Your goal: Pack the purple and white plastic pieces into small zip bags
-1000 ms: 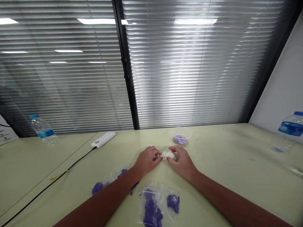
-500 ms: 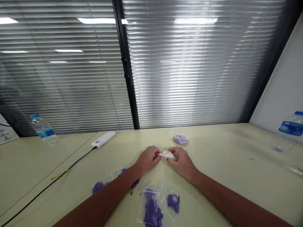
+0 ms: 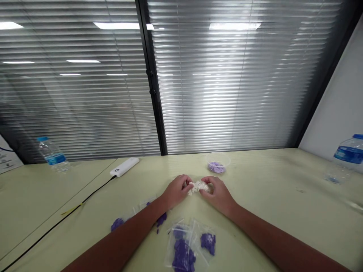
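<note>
Between my two hands, low over the table, is a small clear bag of white pieces. My right hand pinches the bag's right end between thumb and fingers. At the left end my left hand has its thumb and fingers drawn together against the white pieces, some of which show outside the bag near its fingertips. Behind the hands stands a round clear tub with light purple pieces. Nearer the camera lie clear bags of dark purple pieces, and a smaller purple clump shows in the bag beside them.
More purple pieces in bags lie partly behind the left forearm. A white power strip with a black cable is at the left. Water bottles stand at the far left and far right. Blinds rise behind the table.
The white pieces have spread at the bag's left end, with more showing by the left fingertips. My left hand has shifted very slightly; my right hand has barely moved.
</note>
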`<state>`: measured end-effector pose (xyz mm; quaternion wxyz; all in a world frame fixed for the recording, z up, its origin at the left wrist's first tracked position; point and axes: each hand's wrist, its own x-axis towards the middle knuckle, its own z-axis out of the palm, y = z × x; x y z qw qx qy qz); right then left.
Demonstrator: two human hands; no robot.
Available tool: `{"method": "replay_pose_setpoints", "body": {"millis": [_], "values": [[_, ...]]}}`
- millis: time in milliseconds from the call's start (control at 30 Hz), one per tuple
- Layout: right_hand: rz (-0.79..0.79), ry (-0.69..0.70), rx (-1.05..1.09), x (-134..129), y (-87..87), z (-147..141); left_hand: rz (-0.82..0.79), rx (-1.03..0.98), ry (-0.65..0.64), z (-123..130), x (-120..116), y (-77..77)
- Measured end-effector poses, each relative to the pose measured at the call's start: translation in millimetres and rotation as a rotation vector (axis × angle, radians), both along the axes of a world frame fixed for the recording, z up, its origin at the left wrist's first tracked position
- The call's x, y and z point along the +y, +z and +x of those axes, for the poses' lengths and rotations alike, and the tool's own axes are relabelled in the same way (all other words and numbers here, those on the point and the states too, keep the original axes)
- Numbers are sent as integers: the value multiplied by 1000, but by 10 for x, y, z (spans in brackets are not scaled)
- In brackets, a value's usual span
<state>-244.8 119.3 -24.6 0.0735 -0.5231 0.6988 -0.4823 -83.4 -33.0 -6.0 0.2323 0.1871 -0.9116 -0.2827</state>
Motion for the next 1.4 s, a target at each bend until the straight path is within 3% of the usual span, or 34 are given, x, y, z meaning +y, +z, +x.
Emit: {"method": "replay_pose_setpoints", "body": {"millis": [200, 500, 633, 733, 900, 1233, 1400], "values": [[-57, 82, 33, 14, 15, 10, 315, 137, -12, -51, 26, 17], [-117, 196, 47, 51, 59, 28, 436, 230, -69, -68, 145, 64], [-139, 207, 69, 58, 73, 41, 379, 184, -44, -57, 164, 91], [-146, 178, 66, 60, 71, 41, 242, 167, -28, -41, 187, 139], [-136, 156, 50, 69, 64, 44, 55, 187, -103, -19, 221, 207], [-99, 154, -2, 91, 93, 49, 36, 238, -33, 13, 227, 176], [-130, 168, -41, 87, 50, 33, -73, 227, -33, 20, 167, 144]]}}
